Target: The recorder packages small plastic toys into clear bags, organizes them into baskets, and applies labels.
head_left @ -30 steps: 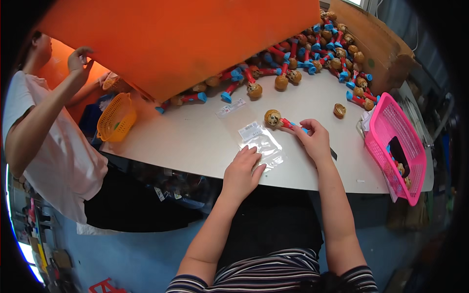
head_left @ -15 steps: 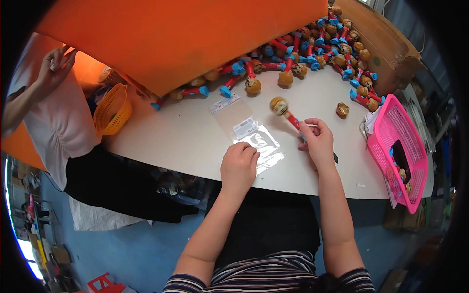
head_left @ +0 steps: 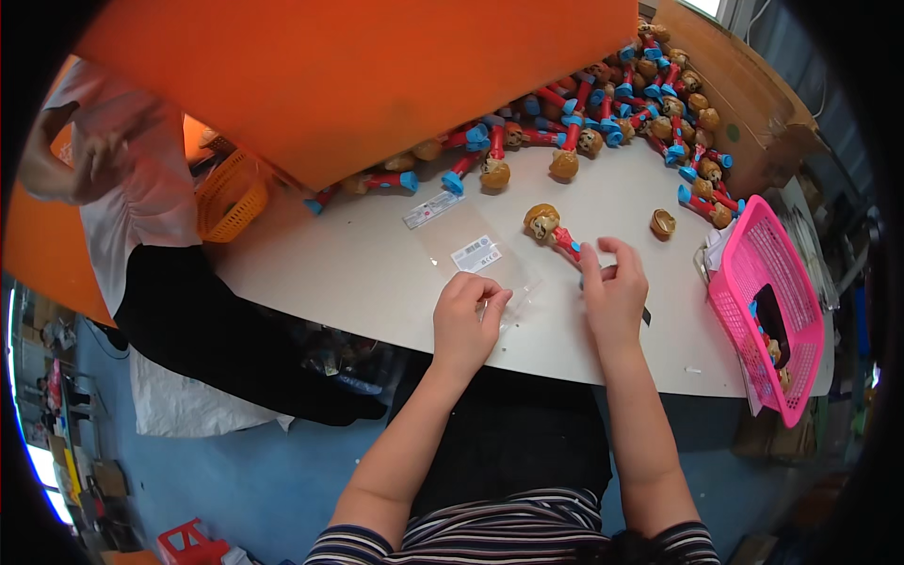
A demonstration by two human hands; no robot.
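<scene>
Since half a second ago, your left hand [head_left: 464, 320] has drawn thumb to fingers, pinching the near end of the clear bag [head_left: 461, 240], which has bunched up there. Around you, largest first: the white table [head_left: 311, 254]; the orange panel [head_left: 377, 75] across its far left; the pile of toys [head_left: 672, 105] at far right; the pink basket [head_left: 727, 303] on the right. Your right hand [head_left: 614, 297] is beside the toy [head_left: 546, 226], thumb close to its lower end; whether you grip it, I cannot tell. The toy lies right of the bag, head pointing far left. The bag's printed header strip [head_left: 433, 209] and white label [head_left: 476, 253] are too small to read.
</scene>
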